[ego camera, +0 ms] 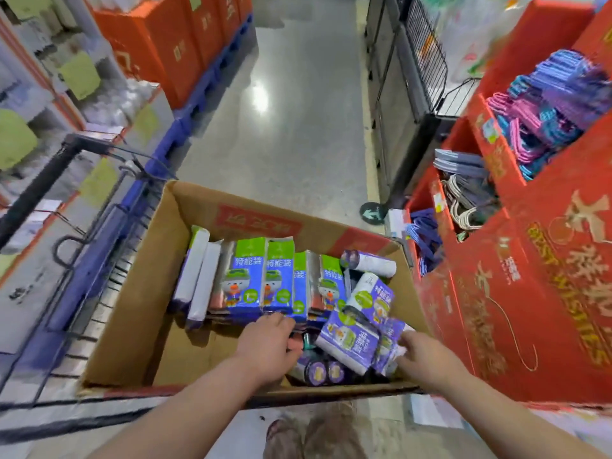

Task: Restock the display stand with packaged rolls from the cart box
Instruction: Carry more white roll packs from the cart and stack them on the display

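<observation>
Left grip (268, 339) reaches into the cardboard box (132, 309) with its fingers curled down at the foot of the upright packs (251, 279); whether it actually has one I cannot tell, since the fingertips are hidden. Right grip (427, 357), at 4 o'clock from it, is blurred, and its fingers and thumb pinch the edge of a small purple pack (390, 339) in the box's near right corner.

The box sits at 6 o'clock in the view, on a cart (82, 260) whose blue side and wire frame run off toward 9 o'clock. The upright packs stand in a row across the middle of the box, green and blue faces toward the camera. Loose rolls (369, 261) lie jumbled at the 3 o'clock side of the box, and dark roll ends (318, 372) show between the two grips.

At 3 o'clock, just beside the box, stands the red display stand (530, 293), with coloured hangers (546, 111) in its upper bin. Orange cartons (155, 44) are stacked at 11 o'clock across the shiny floor (281, 127).
</observation>
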A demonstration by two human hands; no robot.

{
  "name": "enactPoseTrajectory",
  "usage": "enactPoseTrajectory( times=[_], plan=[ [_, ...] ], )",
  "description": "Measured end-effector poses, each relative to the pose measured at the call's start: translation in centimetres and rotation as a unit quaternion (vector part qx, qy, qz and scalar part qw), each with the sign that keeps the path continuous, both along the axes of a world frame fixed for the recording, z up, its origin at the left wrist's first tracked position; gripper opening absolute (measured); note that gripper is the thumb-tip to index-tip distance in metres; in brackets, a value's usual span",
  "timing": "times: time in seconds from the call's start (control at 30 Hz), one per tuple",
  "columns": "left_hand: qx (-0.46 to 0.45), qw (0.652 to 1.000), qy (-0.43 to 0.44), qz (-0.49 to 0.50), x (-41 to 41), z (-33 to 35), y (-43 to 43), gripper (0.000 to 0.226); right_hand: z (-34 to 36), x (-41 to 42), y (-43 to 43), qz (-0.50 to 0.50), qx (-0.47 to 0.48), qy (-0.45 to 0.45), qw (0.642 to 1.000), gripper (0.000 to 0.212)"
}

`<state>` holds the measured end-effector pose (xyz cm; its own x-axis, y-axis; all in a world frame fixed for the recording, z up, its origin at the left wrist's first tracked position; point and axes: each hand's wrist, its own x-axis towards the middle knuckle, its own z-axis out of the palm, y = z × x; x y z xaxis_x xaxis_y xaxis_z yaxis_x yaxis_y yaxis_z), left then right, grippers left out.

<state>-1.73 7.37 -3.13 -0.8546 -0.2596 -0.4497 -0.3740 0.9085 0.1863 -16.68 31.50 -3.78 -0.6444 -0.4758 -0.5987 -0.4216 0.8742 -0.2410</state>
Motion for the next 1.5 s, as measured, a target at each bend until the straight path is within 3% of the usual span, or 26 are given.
enactPoseTrajectory(
  times=[0.13,0.3,0.6,0.87,1.1,1.23,1.4,1.5],
  plan=[
    [0.012,0.999,-0.027,-0.021,-1.6,-1.7,0.3,0.053,-1.2,-0.7,-0.3,-0.027,0.013,-0.008,1.0,0.039],
    [0.033,0.997,-0.065,-0.033,-3.9,-3.4,0.6,0.056,-3.6,-2.0,0.1,-0.058,0.039,-0.013,0.997,0.025],
    [0.065,0.988,-0.105,-0.095,-10.1,-6.9,3.3,0.052,-6.8,-3.9,1.7,-0.16,0.042,-0.076,0.983,0.04],
    [0.049,0.98,-0.136,-0.139,-13.5,-9.5,4.9,0.057,-9.1,-3.8,1.1,-0.326,-0.05,-0.183,0.926,0.063],
    [0.046,0.98,-0.145,-0.126,-13.5,-10.0,4.4,0.075,-9.5,-3.8,-0.3,-0.415,-0.049,-0.192,0.888,0.063],
    [0.048,0.973,-0.198,-0.109,-13.2,-9.8,3.7,0.091,-9.8,-3.8,-0.5,-0.445,-0.064,-0.203,0.87,0.055],
    [0.067,0.966,-0.244,-0.05,-12.5,-9.1,3.5,0.073,-9.2,-3.8,-0.2,-0.456,-0.081,-0.185,0.867,0.047],
    [0.119,0.958,-0.263,0.007,-12.3,-8.7,3.5,0.065,-8.7,-3.9,0.3,-0.487,-0.123,-0.177,0.846,0.046]
  ],
)
